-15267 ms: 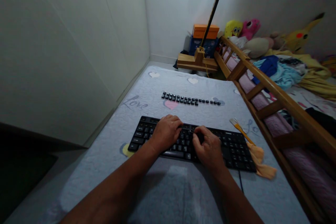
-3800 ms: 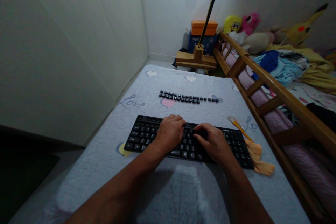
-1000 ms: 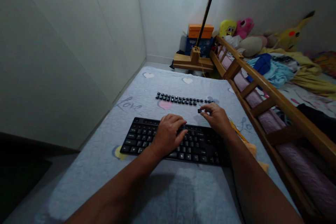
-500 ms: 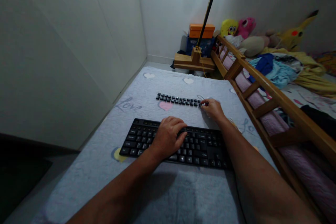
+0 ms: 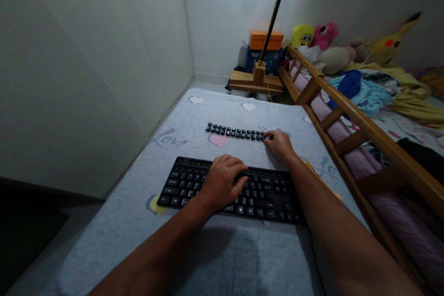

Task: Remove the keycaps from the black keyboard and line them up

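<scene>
A black keyboard (image 5: pixel 267 194) lies across the patterned bed cover. My left hand (image 5: pixel 224 180) rests on its middle, fingers bent over the upper keys and thumb apart, holding nothing. Beyond the keyboard, loose black keycaps (image 5: pixel 236 132) sit in two neat rows. At the right end of these rows my right hand (image 5: pixel 279 143) pinches a keycap, mostly hidden by the fingertips. A thin wire loop (image 5: pixel 262 128) lies just behind that hand. Some keyboard keys are hidden under my left hand and right forearm.
A wooden bed rail (image 5: pixel 343 101) runs along the right side, with clothes and plush toys behind it. A pale panel (image 5: pixel 86 64) stands on the left. A wooden stand base (image 5: pixel 256 82) with a pole is past the far edge. Something yellow (image 5: pixel 314 171) lies beside my right forearm.
My right hand has shifted slightly left along the end of the keycap rows. More of the yellow thing shows beside the forearm. My left hand stays on the keyboard.
</scene>
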`<action>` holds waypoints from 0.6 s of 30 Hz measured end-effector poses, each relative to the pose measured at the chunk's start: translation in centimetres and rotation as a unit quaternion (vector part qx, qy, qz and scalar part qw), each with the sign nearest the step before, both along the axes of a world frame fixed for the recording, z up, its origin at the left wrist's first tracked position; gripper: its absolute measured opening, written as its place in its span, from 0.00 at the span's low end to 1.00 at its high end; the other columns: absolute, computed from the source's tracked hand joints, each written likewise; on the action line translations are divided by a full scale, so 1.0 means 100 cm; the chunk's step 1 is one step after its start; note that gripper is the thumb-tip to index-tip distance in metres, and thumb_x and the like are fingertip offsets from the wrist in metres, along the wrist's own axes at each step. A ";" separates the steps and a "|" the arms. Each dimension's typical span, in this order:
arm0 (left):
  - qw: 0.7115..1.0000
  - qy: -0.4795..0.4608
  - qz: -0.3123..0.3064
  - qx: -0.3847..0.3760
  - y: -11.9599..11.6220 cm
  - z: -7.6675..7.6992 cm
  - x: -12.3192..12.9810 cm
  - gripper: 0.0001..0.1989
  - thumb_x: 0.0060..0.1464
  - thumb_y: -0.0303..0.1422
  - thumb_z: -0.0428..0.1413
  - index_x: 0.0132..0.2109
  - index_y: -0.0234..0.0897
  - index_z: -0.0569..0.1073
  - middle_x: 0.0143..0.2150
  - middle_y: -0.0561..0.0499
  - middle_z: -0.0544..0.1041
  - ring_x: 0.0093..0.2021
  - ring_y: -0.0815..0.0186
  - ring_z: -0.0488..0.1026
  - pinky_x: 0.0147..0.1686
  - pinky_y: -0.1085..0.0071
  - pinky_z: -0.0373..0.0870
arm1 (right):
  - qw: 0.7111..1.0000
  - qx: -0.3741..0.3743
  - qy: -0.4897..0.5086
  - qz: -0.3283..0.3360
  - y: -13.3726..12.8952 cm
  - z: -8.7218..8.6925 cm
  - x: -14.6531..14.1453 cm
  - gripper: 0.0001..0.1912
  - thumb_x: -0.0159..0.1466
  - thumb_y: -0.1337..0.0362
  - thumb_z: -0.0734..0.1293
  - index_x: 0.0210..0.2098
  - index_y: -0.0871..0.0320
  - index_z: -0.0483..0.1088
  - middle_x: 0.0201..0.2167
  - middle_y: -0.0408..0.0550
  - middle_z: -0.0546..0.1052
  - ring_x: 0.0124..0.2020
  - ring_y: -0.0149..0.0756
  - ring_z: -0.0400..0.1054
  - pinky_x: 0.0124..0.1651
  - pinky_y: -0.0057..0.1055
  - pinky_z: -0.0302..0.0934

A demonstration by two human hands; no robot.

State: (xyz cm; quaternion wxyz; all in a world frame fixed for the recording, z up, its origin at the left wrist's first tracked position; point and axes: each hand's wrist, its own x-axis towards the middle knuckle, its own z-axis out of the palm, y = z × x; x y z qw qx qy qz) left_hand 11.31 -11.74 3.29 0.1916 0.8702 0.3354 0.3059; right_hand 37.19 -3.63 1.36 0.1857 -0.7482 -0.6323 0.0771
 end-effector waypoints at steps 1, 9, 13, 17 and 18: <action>1.000 0.001 -0.001 0.000 0.000 0.000 0.000 0.09 0.55 0.32 0.56 0.43 0.37 0.75 0.43 0.48 0.77 0.46 0.59 0.69 0.49 0.58 0.63 | 1.000 0.000 0.000 -0.001 0.000 0.000 0.000 0.14 0.56 0.69 0.68 0.42 0.60 0.78 0.32 0.50 0.80 0.32 0.34 0.71 0.39 0.28 0.61; 1.000 -0.007 -0.014 0.002 0.000 0.001 0.001 0.08 0.55 0.31 0.56 0.42 0.37 0.75 0.43 0.48 0.77 0.46 0.59 0.69 0.49 0.58 0.63 | 1.000 -0.001 -0.015 -0.007 -0.001 0.003 -0.002 0.14 0.56 0.69 0.68 0.42 0.59 0.78 0.34 0.50 0.80 0.35 0.35 0.72 0.40 0.26 0.61; 1.000 -0.011 -0.014 0.003 0.000 0.000 0.001 0.08 0.54 0.31 0.56 0.42 0.37 0.75 0.42 0.48 0.77 0.46 0.59 0.70 0.48 0.58 0.63 | 1.000 -0.002 -0.024 -0.007 -0.001 0.005 -0.001 0.14 0.56 0.68 0.68 0.42 0.59 0.78 0.34 0.49 0.80 0.35 0.35 0.72 0.40 0.26 0.61; 1.000 -0.012 -0.016 0.004 -0.001 -0.001 0.001 0.08 0.54 0.31 0.56 0.42 0.37 0.75 0.42 0.47 0.78 0.45 0.59 0.70 0.48 0.58 0.63 | 0.999 -0.004 -0.034 -0.007 0.000 0.004 0.001 0.14 0.57 0.67 0.68 0.42 0.58 0.78 0.35 0.49 0.80 0.36 0.35 0.72 0.40 0.26 0.61; 1.000 -0.011 -0.016 0.005 -0.001 -0.001 0.001 0.08 0.54 0.31 0.56 0.42 0.37 0.75 0.42 0.47 0.78 0.45 0.58 0.70 0.48 0.58 0.63 | 0.999 -0.005 -0.037 -0.006 0.001 0.004 0.001 0.13 0.57 0.67 0.68 0.42 0.58 0.78 0.35 0.49 0.80 0.36 0.35 0.72 0.40 0.26 0.61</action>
